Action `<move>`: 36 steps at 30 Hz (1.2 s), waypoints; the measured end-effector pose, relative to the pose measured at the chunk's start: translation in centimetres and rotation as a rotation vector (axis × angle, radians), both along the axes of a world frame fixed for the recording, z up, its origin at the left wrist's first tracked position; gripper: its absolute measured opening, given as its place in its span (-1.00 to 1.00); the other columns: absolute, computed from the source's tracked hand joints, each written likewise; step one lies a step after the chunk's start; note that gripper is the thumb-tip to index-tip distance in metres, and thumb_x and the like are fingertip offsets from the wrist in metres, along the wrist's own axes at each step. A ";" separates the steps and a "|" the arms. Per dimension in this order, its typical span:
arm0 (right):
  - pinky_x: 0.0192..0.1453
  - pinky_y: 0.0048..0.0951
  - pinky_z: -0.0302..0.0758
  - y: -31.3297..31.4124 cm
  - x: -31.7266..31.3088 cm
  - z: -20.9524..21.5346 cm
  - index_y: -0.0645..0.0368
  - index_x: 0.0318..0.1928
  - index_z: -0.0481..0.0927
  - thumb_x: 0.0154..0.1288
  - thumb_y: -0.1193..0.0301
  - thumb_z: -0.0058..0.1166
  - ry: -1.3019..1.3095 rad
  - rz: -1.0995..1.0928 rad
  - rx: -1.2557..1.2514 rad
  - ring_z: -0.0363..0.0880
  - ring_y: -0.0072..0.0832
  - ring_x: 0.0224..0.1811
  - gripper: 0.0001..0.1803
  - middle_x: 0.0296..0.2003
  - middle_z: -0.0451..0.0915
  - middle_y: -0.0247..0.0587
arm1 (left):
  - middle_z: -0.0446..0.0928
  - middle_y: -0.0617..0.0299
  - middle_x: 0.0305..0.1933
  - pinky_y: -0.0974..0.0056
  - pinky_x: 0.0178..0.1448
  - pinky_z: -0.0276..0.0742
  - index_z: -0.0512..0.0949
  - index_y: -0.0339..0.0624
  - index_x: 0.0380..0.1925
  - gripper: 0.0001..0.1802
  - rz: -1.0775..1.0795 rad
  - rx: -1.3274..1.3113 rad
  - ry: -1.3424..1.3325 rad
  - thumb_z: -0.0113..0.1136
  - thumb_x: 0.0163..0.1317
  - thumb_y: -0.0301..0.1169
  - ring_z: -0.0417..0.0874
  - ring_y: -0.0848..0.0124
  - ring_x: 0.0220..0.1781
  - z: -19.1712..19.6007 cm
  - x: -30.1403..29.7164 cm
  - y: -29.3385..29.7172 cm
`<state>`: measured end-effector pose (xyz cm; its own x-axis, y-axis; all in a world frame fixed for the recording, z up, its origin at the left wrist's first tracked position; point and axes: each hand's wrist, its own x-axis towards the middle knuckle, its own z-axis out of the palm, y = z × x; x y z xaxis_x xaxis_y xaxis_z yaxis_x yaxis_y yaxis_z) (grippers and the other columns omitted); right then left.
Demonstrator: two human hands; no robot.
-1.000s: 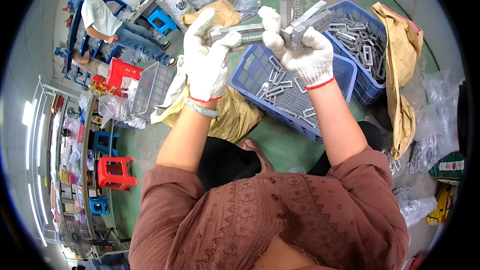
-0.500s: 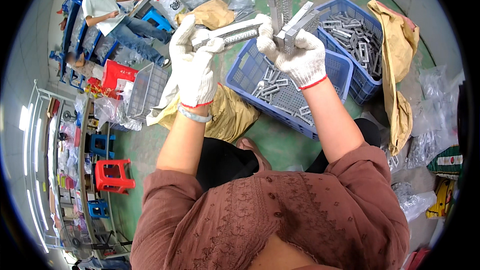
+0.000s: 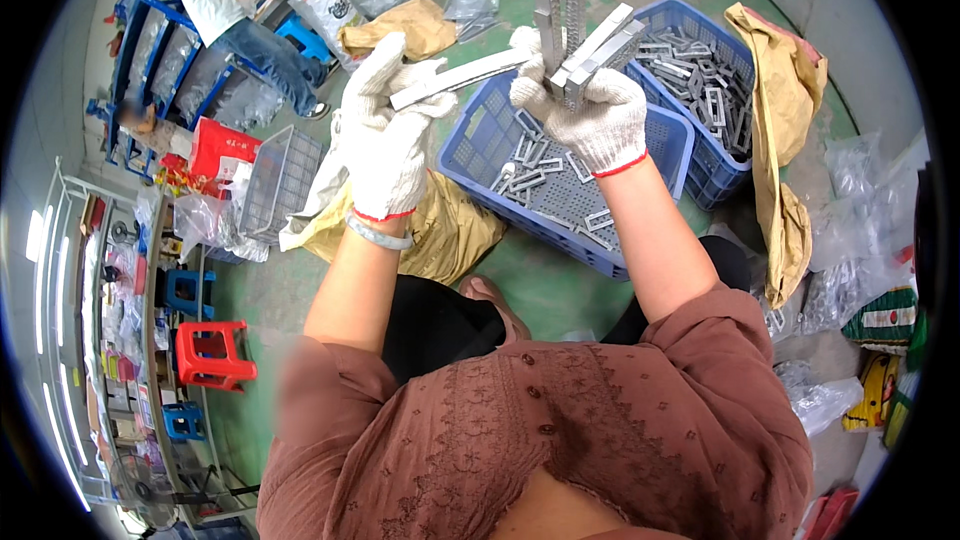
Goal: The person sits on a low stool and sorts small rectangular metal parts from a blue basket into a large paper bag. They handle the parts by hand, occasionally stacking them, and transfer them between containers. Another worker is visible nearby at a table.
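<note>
Both my hands wear white knit gloves with red cuffs. My left hand (image 3: 385, 130) grips a long flat grey metal bar (image 3: 460, 78) that points right toward the other hand. My right hand (image 3: 590, 110) is closed around a bundle of several grey metal parts (image 3: 580, 30), one of them perforated and standing upright. Both hands are raised above a blue plastic crate (image 3: 470, 145) with a few small metal frames on its floor. Behind it a second blue crate (image 3: 725, 165) is heaped with similar metal frames.
A brown sack (image 3: 785, 120) lies right of the crates and another (image 3: 440, 230) under the near crate. Clear plastic bags (image 3: 855, 230) pile at the right. A wire basket (image 3: 275, 185) and red stool (image 3: 215, 355) stand left. Another person (image 3: 235, 10) works at blue racks far left.
Both hands rose slightly and drew apart. The bundle in my right hand now stands more upright, and the long bar in my left hand has separated from it.
</note>
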<state>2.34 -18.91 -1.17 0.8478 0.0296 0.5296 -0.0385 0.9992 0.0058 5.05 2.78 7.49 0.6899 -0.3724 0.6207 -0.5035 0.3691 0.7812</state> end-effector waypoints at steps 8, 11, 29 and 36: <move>0.21 0.21 0.49 0.4 -0.5 0.8 0.52 0.28 0.37 -0.12 0.52 0.12 0.150 -0.046 -0.053 0.59 0.07 0.04 -0.19 0.11 0.55 0.25 | 0.53 -0.10 0.12 0.12 0.08 0.74 0.26 -0.32 0.38 -0.26 -0.009 0.004 -0.009 0.24 0.14 -0.62 0.69 0.16 0.05 0.1 -0.3 0.3; 0.22 0.18 0.50 0.0 -0.5 0.7 0.52 0.34 0.30 -0.18 0.52 0.10 0.057 -0.007 -0.025 0.59 0.04 0.06 -0.09 0.14 0.53 0.24 | 0.55 -0.07 0.08 0.12 0.06 0.74 0.28 -0.33 0.37 -0.27 -0.021 -0.002 0.014 0.24 0.14 -0.64 0.70 0.18 0.01 0.2 -0.4 0.4; 0.25 0.16 0.50 0.2 -0.3 0.3 0.57 0.28 0.32 -0.02 0.53 0.10 -0.004 0.199 0.042 0.55 0.12 0.12 -0.23 0.10 0.53 0.30 | 0.58 0.06 -0.05 -0.01 0.08 0.69 0.51 -0.33 0.09 -0.69 -0.260 -0.098 0.662 0.16 0.35 -0.54 0.64 0.21 -0.03 -1.4 1.8 2.1; 0.27 0.20 0.48 1.1 -1.1 0.8 0.56 0.23 0.38 -0.01 0.52 0.05 0.079 0.201 0.029 0.55 0.12 0.14 -0.30 0.07 0.55 0.28 | 0.57 0.04 -0.05 -0.03 0.09 0.69 0.51 -0.36 0.07 -0.69 -0.234 -0.112 0.671 0.17 0.33 -0.56 0.63 0.19 0.00 -1.2 1.7 3.0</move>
<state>1.28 -17.84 -0.39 0.8652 0.1874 0.4650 -0.2348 0.9710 0.0455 6.74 5.81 6.31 0.8458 -0.5163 0.1341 0.1739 0.5046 0.8456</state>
